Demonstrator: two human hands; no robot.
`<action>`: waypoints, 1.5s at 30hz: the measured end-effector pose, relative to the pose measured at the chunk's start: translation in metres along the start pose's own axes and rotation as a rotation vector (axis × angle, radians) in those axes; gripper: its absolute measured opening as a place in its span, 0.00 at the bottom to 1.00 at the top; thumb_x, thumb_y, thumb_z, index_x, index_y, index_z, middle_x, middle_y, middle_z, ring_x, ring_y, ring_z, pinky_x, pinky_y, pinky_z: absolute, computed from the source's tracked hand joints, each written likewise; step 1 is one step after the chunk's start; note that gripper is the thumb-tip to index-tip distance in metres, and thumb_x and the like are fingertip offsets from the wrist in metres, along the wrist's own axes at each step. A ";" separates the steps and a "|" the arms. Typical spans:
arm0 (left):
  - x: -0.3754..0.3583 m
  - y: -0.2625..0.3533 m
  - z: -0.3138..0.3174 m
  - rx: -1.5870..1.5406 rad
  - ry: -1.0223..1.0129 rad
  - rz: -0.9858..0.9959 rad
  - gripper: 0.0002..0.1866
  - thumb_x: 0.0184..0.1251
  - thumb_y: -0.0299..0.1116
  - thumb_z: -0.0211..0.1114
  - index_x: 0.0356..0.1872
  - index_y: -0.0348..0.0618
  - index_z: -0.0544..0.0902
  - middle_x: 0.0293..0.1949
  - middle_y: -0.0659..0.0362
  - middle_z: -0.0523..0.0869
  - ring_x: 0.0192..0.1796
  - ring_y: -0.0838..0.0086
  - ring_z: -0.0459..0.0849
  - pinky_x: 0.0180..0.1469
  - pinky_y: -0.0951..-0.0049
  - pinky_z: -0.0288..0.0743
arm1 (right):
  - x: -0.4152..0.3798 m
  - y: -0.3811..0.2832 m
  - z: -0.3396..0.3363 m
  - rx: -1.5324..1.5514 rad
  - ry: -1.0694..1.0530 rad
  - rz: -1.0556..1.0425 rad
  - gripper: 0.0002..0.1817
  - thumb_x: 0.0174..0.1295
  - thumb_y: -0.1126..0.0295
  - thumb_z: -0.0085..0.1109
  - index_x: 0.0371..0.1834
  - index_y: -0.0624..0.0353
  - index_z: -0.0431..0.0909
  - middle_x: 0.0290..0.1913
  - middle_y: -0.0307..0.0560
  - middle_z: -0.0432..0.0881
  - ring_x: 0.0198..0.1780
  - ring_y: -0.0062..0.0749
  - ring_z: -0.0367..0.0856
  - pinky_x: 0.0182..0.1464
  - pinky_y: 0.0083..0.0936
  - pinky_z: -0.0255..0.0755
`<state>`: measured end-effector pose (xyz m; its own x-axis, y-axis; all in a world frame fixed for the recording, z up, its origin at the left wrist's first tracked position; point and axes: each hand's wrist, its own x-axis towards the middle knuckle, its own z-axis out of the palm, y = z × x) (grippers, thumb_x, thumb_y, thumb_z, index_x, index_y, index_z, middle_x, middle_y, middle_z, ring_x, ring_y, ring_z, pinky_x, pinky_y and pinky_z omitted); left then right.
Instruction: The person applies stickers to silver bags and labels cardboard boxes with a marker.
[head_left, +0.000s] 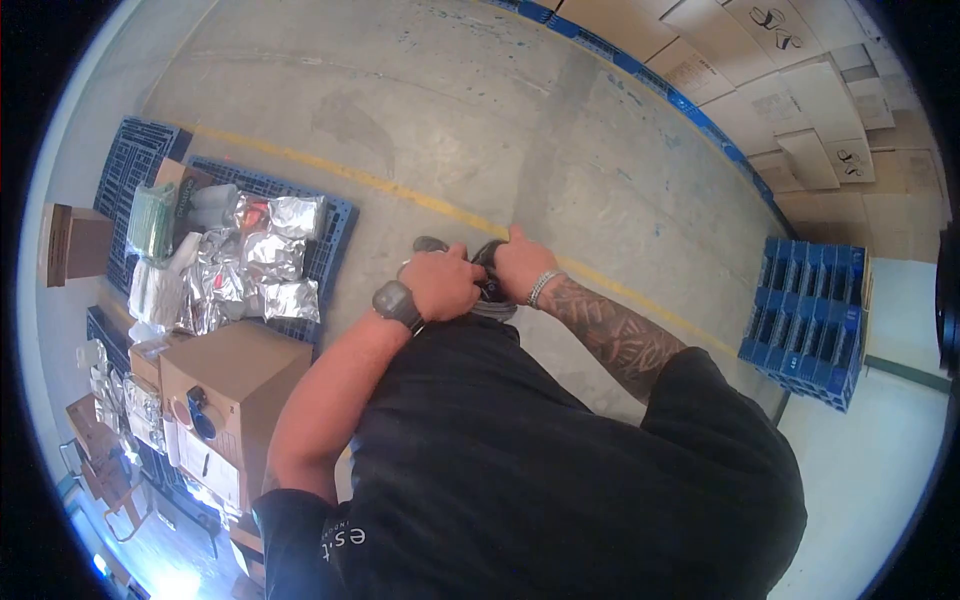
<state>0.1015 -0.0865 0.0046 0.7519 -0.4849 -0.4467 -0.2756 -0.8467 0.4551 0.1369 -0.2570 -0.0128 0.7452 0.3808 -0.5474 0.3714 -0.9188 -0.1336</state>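
I am bent forward, with both hands low at my feet. My left hand (440,284), with a dark watch at the wrist, has its fingers curled at a dark shoe (495,308). My right hand (523,266), below a chain bracelet, is closed on the other side of that shoe, close to the left. What the fingers pinch between them is hidden and too small to name. The grey toe of another shoe (430,243) shows just beyond my left hand. My black shirt (560,460) covers the lower middle of the view.
Blue pallets (345,215) at left carry silver foil packs (275,255) and wrapped bundles. A large cardboard box (235,370) stands near my left arm. At right is a blue pallet stack (805,320); flattened cartons (790,110) lie upper right. A yellow line (400,190) crosses the concrete floor.
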 end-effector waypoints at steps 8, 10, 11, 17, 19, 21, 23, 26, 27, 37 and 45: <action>0.005 -0.005 0.004 -0.006 -0.007 0.021 0.18 0.65 0.42 0.53 0.51 0.59 0.86 0.51 0.45 0.81 0.49 0.51 0.85 0.53 0.53 0.79 | 0.027 0.018 0.026 -0.038 -0.161 -0.031 0.14 0.51 0.68 0.65 0.42 0.56 0.87 0.59 0.58 0.73 0.54 0.57 0.80 0.54 0.44 0.77; 0.005 -0.008 0.006 -0.021 0.010 0.011 0.18 0.65 0.41 0.52 0.51 0.58 0.86 0.54 0.50 0.81 0.47 0.54 0.86 0.51 0.54 0.80 | 0.022 0.019 0.021 -0.012 -0.155 -0.044 0.13 0.51 0.69 0.65 0.42 0.55 0.87 0.60 0.58 0.72 0.56 0.57 0.79 0.54 0.44 0.77; 0.004 -0.010 0.010 -0.023 0.014 0.010 0.18 0.65 0.41 0.52 0.51 0.58 0.86 0.54 0.50 0.81 0.47 0.54 0.86 0.51 0.54 0.80 | 0.013 0.018 0.020 0.042 -0.087 -0.026 0.13 0.52 0.68 0.65 0.41 0.54 0.87 0.60 0.57 0.72 0.56 0.56 0.78 0.54 0.44 0.77; 0.002 -0.021 0.025 -0.207 0.175 0.030 0.17 0.62 0.41 0.58 0.50 0.54 0.85 0.51 0.49 0.82 0.48 0.54 0.84 0.52 0.57 0.79 | -0.023 0.025 -0.008 0.166 0.282 -0.267 0.09 0.58 0.66 0.63 0.38 0.55 0.87 0.58 0.53 0.75 0.52 0.53 0.79 0.55 0.42 0.75; -0.001 -0.019 0.019 -0.279 0.175 0.008 0.19 0.59 0.39 0.63 0.52 0.47 0.82 0.49 0.50 0.81 0.47 0.53 0.84 0.50 0.57 0.79 | -0.026 0.031 -0.016 0.170 0.314 -0.357 0.09 0.60 0.67 0.61 0.39 0.55 0.87 0.57 0.52 0.74 0.52 0.54 0.78 0.55 0.41 0.75; -0.001 -0.015 0.013 -0.346 0.180 -0.030 0.21 0.57 0.38 0.66 0.52 0.44 0.80 0.48 0.49 0.81 0.46 0.52 0.83 0.49 0.57 0.78 | -0.027 0.036 -0.020 0.196 0.257 -0.397 0.08 0.61 0.68 0.60 0.39 0.57 0.86 0.56 0.52 0.75 0.51 0.52 0.78 0.55 0.41 0.74; -0.001 -0.014 0.014 -0.414 0.183 -0.068 0.23 0.56 0.38 0.68 0.53 0.41 0.77 0.48 0.49 0.80 0.45 0.50 0.83 0.49 0.57 0.78 | -0.027 0.037 -0.023 0.259 0.251 -0.436 0.08 0.62 0.68 0.60 0.39 0.58 0.85 0.55 0.52 0.75 0.51 0.52 0.78 0.55 0.41 0.74; 0.000 -0.017 0.019 -0.409 0.488 0.077 0.27 0.56 0.36 0.71 0.56 0.39 0.74 0.47 0.49 0.81 0.45 0.48 0.82 0.50 0.58 0.77 | -0.026 0.036 -0.036 0.376 0.261 -0.529 0.08 0.63 0.69 0.59 0.39 0.61 0.81 0.53 0.53 0.76 0.50 0.51 0.78 0.54 0.40 0.74; 0.003 -0.016 0.018 -0.439 0.583 0.229 0.24 0.61 0.36 0.69 0.56 0.39 0.76 0.46 0.50 0.83 0.45 0.53 0.84 0.51 0.61 0.77 | -0.026 0.036 -0.043 0.430 0.275 -0.584 0.07 0.63 0.70 0.58 0.39 0.62 0.80 0.52 0.53 0.76 0.50 0.50 0.78 0.53 0.40 0.74; 0.005 -0.034 0.016 -1.233 0.402 0.024 0.16 0.79 0.34 0.55 0.51 0.31 0.82 0.46 0.56 0.88 0.47 0.78 0.85 0.52 0.74 0.79 | -0.028 0.028 -0.039 0.290 0.080 -0.431 0.12 0.58 0.69 0.61 0.41 0.64 0.83 0.51 0.58 0.76 0.51 0.48 0.80 0.53 0.39 0.76; -0.010 -0.022 -0.003 -1.772 0.425 0.092 0.13 0.75 0.32 0.60 0.52 0.33 0.80 0.46 0.55 0.88 0.46 0.74 0.86 0.50 0.72 0.81 | 0.029 0.030 0.035 0.113 -0.051 -0.081 0.10 0.52 0.69 0.63 0.37 0.59 0.87 0.54 0.58 0.76 0.52 0.58 0.81 0.52 0.47 0.77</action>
<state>0.1018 -0.0624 0.0015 0.9348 -0.1888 -0.3010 0.3552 0.5186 0.7778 0.1504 -0.2769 -0.0622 0.6853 0.4511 -0.5717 0.3624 -0.8922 -0.2695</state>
